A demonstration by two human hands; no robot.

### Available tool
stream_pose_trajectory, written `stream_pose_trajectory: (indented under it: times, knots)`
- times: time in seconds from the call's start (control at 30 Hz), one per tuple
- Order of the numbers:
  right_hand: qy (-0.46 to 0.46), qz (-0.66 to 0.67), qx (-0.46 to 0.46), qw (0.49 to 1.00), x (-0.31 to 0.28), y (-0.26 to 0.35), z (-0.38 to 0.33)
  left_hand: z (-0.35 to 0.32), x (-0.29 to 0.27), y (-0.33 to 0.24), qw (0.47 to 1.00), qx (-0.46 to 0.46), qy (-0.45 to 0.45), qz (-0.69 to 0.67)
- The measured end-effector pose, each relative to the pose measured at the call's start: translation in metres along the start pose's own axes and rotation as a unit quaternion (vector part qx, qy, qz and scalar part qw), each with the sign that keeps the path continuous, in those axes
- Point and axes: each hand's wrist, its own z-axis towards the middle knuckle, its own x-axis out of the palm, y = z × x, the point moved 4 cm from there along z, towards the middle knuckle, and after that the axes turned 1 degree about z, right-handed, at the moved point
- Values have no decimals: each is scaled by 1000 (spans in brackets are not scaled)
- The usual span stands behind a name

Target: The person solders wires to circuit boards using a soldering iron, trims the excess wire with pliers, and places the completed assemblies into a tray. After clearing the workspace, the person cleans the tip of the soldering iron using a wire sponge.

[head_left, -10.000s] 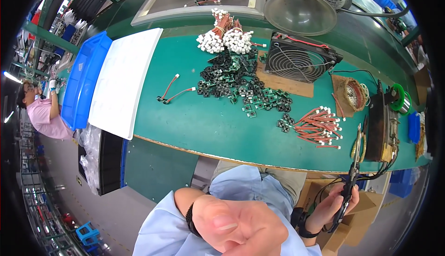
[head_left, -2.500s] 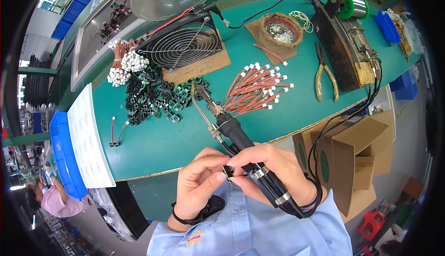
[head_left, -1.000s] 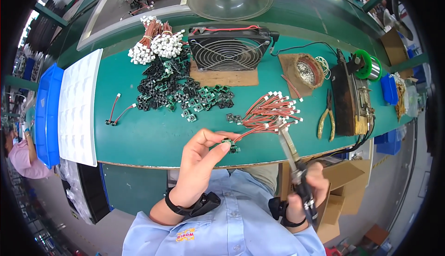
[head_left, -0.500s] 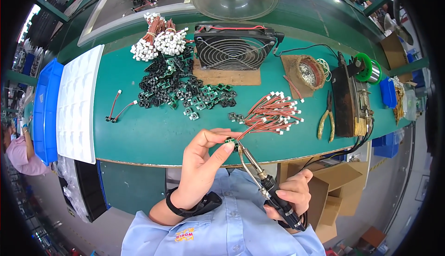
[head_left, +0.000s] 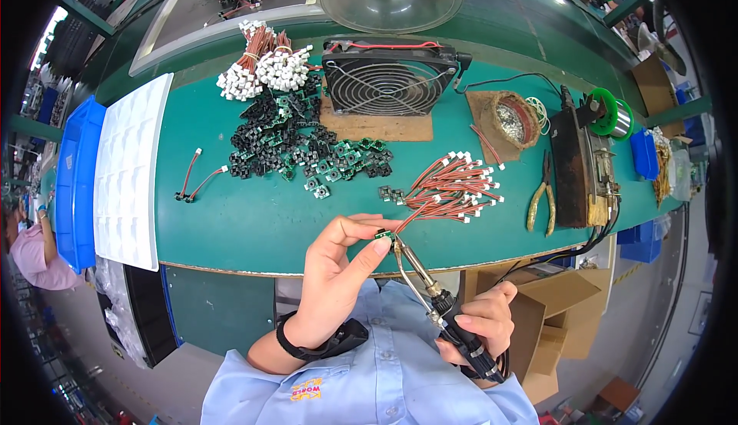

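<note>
Between thumb and fingers, my left hand (head_left: 342, 260) pinches a small green circuit board (head_left: 384, 236) at the table's front edge. My right hand (head_left: 486, 325) grips a black-handled soldering iron (head_left: 453, 325), which has a thin metal feed tube alongside. Its tip meets or nearly meets the board; the exact contact is too small to tell. Just beyond the board lies a fan of red-brown wire leads (head_left: 453, 190) with white connectors. Several small boards (head_left: 390, 194) sit at its left. A heap of black and green parts (head_left: 277, 136) lies farther left.
A black fan (head_left: 390, 79) stands at the back on a wooden board. To the right are a solder-scrap bowl (head_left: 513, 121), pliers (head_left: 543, 198), a soldering station (head_left: 580, 171) and a solder reel (head_left: 613, 116). A white tray (head_left: 131, 175) and blue bin (head_left: 77, 186) stand left.
Almost nothing differs. The iron and my right hand have shifted very slightly; my left hand still pinches the board in nearly the same place.
</note>
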Motion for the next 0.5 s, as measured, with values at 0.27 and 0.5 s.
stream_pose_trajectory:
  times: [0.27, 0.5]
  knots:
    - [3, -7, -3, 1000, -1, 0, -3, -1, 0, 2, 1000, 1, -1, 0]
    - [14, -22, -6, 1000, -5, 2, 3, -2, 1, 0, 1000, 8, -4, 11]
